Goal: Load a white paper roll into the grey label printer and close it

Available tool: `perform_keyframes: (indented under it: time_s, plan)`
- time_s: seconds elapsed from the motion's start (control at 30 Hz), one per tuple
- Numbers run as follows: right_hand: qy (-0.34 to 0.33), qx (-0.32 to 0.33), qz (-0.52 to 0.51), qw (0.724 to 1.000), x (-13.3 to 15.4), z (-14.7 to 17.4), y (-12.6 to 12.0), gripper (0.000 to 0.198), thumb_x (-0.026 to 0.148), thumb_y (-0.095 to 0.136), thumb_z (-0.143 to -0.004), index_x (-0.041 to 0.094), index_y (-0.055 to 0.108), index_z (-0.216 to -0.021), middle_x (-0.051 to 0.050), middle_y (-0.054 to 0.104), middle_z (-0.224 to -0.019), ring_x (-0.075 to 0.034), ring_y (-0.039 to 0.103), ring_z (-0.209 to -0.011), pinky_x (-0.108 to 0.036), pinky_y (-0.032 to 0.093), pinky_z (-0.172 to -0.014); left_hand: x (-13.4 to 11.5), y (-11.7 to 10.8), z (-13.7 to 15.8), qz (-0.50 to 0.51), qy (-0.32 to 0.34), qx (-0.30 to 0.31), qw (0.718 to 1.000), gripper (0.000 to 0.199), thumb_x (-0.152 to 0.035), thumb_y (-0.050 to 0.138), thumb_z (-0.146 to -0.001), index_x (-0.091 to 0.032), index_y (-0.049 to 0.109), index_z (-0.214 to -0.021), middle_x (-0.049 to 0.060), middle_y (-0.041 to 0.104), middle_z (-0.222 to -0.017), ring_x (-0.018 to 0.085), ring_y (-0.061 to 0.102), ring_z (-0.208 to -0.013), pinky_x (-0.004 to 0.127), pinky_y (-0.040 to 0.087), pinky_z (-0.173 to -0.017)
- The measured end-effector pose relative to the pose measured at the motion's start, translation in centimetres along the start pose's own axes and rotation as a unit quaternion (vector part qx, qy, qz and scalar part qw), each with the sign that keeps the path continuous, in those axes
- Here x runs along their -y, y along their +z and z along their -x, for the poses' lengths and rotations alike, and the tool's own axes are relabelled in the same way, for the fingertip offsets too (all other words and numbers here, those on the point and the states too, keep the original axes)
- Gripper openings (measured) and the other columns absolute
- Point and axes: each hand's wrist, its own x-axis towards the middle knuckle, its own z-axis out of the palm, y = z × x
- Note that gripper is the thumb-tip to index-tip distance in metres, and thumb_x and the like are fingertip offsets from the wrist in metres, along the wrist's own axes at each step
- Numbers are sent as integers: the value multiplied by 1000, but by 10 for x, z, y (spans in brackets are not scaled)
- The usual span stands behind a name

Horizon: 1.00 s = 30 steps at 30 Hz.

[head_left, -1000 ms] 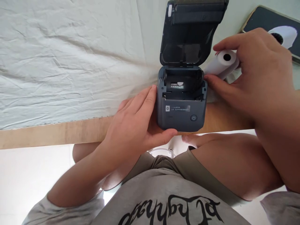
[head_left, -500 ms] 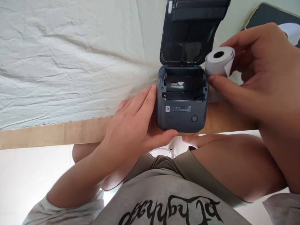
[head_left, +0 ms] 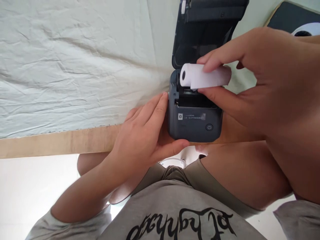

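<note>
A dark blue-grey label printer [head_left: 192, 125] stands at the table edge, its lid [head_left: 195, 40] swung up and back. Over its paper compartment, my right hand [head_left: 257, 73] pinches a white paper roll [head_left: 196, 76] between thumb and fingers. The roll lies sideways, its hollow core end facing left and a loose flap of paper hanging along its front. It covers part of the compartment; whether it touches the inside I cannot tell. My left hand [head_left: 140, 133] rests with stretched fingers against the printer's left side, its thumb along the front edge.
A dark phone-like slab [head_left: 282, 20] lies at the upper right, with another white roll [head_left: 310, 29] on or beside it, partly hidden by my right hand. A wrinkled pale cloth [head_left: 75, 66] covers the table behind the wooden edge [head_left: 62, 141].
My right hand has brought the paper roll left, from beside the printer to above its compartment, turning it from upright to sideways. My left hand has stayed at the printer's side.
</note>
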Motion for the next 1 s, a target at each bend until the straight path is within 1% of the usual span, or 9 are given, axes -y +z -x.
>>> perform_keyframes:
  time_s: [0.1,0.3,0.37,0.5,0.67,0.73,0.87,0.93,1.0]
  plan:
    - [-50,6,62,997,-4,-4,-1,15,40,78,-106,32,73,-118,9,76,-95,-8,70,-88,-32,47,-78,2,0,3,-3,10,-2,1000,106,-91,52,-113,-15,40,-185,26,55,-185,48,62,-165,60,57,-128]
    - [-22,36,21,999,0,-5,-4,13,35,71,-111,28,76,-102,10,79,-90,-5,67,-74,-31,48,-74,3,1,5,-13,21,-1,1000,95,-82,54,-117,-18,39,-186,23,56,-185,44,63,-165,58,55,-131]
    - [-29,26,20,999,2,-3,-3,16,32,69,-111,28,77,-97,10,79,-89,-6,69,-76,-32,48,-73,2,0,5,-9,30,-7,999,95,-81,54,-118,-15,39,-185,26,56,-184,45,62,-166,59,55,-132]
    - [-80,-1,11,997,8,6,-6,9,27,73,-109,28,73,-100,9,82,-100,-10,78,-94,-34,54,-78,1,-2,4,9,28,-9,1000,98,-85,50,-118,-11,42,-183,28,54,-185,47,62,-166,61,58,-130]
    - [-137,33,-49,989,14,17,-10,17,13,73,-106,26,64,-101,8,80,-108,-10,74,-102,-34,59,-87,-4,-3,1,57,13,-28,998,90,-81,50,-119,-20,41,-185,19,54,-187,42,55,-173,57,53,-139]
    - [-164,37,-66,984,12,19,-7,15,16,75,-107,26,64,-104,7,80,-113,-11,75,-105,-35,62,-89,-7,-3,0,68,32,-47,996,80,-76,53,-118,-24,50,-180,16,58,-183,41,59,-170,56,56,-139]
    - [-174,45,-87,980,5,21,-4,5,25,69,-113,27,66,-109,4,79,-116,-11,76,-108,-37,64,-96,-11,-1,-2,52,34,-40,997,60,-68,68,-111,-33,73,-160,15,56,-182,45,67,-160,66,63,-129]
    - [-150,-9,-75,986,2,22,-5,6,30,65,-115,26,67,-111,0,78,-117,-12,75,-111,-37,64,-102,-12,-1,-3,40,20,-38,998,59,-68,76,-106,-35,77,-155,14,56,-183,46,69,-156,68,65,-128]
    - [-83,-66,-55,993,-2,21,-5,18,41,62,-116,25,69,-121,-8,75,-131,-19,73,-132,-41,64,-109,-12,0,-3,41,24,-40,998,57,-67,78,-106,-35,80,-153,15,56,-182,47,69,-157,68,64,-129]
